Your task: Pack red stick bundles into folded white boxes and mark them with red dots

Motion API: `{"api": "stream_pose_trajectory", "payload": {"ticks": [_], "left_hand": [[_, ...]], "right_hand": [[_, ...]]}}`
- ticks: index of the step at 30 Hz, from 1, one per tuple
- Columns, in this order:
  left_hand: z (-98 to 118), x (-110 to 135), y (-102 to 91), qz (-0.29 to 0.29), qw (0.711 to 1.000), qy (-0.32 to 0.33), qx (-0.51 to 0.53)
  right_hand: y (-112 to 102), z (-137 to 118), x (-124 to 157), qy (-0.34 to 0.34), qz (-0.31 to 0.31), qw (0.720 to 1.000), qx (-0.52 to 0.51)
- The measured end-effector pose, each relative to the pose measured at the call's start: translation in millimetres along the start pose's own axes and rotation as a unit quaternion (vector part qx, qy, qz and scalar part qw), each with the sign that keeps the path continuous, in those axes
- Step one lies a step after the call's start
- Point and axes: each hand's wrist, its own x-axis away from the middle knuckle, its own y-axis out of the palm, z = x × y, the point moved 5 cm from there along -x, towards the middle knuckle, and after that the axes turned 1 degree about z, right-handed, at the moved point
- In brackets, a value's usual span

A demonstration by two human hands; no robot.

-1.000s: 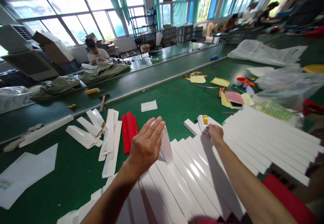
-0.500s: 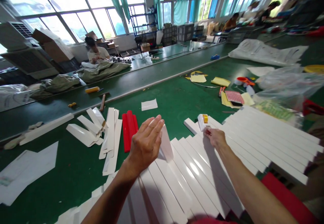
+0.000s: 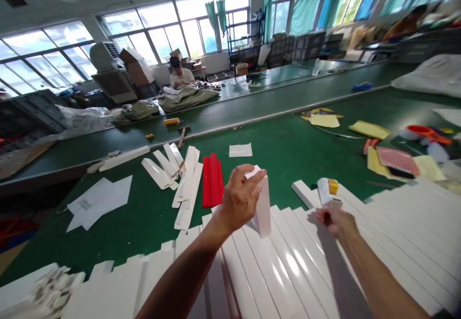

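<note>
Overhead, curtained windows (image 3: 194,21); below, green workbench (image 3: 288,160), white strips (image 3: 284,261)

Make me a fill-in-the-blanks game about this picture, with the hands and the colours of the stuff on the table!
The left hand holds a ____ strip upright.
The strips lying just beyond that hand are ____.
The right hand is nearest a small white object with a ____ patch on it.
The table under all of this is ____.

Missing words: white, red, yellow, green.
</note>
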Motion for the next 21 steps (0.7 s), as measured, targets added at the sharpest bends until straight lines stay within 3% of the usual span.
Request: {"api": "stream_pose_trajectory", "payload": {"ticks": [4,7,10,13,19,21], "left_hand": [[4,-2,3.3,0.008,1.000,0.001,0.006],[10,-4,5.8,0.016,1.000,0.015,0.013],[16,-5,8.7,0.013,1.000,0.020,0.015],[20,-3,9.8,0.022,1.000,0.014,0.010],[25,-1,12.3,0.038,0.999,0.004,0.003],[26,-1,13.0,0.040,0.999,-0.011,0.002]], "right_hand": [[60,-47,68,-0.015,-0.126,0.992,-0.014],[108,-93,136,-0.097,-0.279,0.955,-0.005],[132,-115,181,-0.149,-0.317,0.937,0.020],[141,-115,196,-0.177,-0.315,0.932,0.042],[142,-111,195,-0.208,-0.285,0.929,0.113],[143,-114,194,-0.190,-0.286,0.930,0.130]]}}
